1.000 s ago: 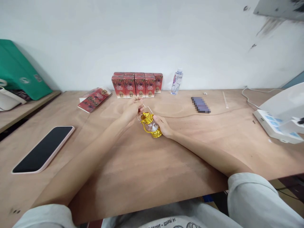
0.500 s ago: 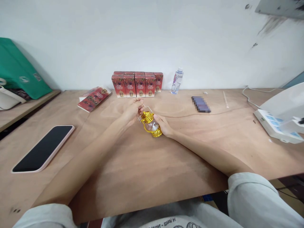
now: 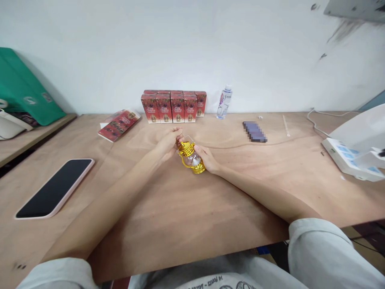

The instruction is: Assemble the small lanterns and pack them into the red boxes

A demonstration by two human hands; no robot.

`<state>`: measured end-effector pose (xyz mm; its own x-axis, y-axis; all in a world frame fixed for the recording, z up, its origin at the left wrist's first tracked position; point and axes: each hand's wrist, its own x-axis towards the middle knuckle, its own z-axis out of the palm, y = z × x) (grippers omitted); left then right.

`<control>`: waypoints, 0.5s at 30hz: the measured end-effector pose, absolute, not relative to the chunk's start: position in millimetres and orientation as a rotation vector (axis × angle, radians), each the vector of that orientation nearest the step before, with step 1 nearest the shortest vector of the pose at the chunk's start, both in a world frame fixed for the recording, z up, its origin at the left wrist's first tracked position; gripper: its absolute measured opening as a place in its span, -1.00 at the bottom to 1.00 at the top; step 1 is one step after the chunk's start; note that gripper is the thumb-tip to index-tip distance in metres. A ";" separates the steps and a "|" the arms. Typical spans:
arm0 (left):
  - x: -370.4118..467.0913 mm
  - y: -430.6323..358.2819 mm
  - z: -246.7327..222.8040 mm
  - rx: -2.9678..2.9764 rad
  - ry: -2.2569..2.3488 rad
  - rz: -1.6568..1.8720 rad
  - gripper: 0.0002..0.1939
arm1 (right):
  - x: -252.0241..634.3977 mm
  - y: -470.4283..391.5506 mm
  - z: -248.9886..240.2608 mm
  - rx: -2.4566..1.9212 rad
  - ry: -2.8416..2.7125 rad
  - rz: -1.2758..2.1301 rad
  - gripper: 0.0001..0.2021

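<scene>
A small gold lantern [image 3: 193,159] with a clear globe is tilted over the wooden table, its top leaning to the left. My right hand [image 3: 206,157] is closed on its right side, the thumb near the gold collar. A thin wire handle [image 3: 190,137] rises from the lantern's top. At the handle's left side my left hand [image 3: 175,138] is closed, its fingers pinching the wire. Part of the wire is hidden behind those fingers.
Red boxes [image 3: 178,108] stand in rows by the wall, with a bottle [image 3: 224,102] to their right. More red packaging [image 3: 119,125] lies left of them. A pink-edged phone [image 3: 55,188], a dark pixelated object [image 3: 254,131] and a power strip [image 3: 350,158] are on the table [image 3: 186,224].
My left hand has shifted slightly, and the wire handle sits a little lower beside it. The lantern and my right hand have barely moved.
</scene>
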<state>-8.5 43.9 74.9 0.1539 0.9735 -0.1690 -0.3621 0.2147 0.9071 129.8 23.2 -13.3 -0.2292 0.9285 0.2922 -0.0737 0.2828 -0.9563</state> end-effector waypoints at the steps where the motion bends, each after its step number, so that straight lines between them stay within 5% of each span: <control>1: -7.9 43.3 75.0 0.842 0.930 1.134 -0.74 | 129.9 23.4 -13.7 -0.838 -1.474 1.176 -0.44; 15: -8.7 40.2 76.3 0.887 0.876 1.085 -0.67 | 128.4 22.8 -11.7 -0.826 -1.442 1.238 -0.43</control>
<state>-8.7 40.2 76.3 0.2301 0.9620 -0.1469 -0.3464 0.2220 0.9115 128.4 22.8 -11.7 -0.2455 0.9347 0.2571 -0.1129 0.2358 -0.9652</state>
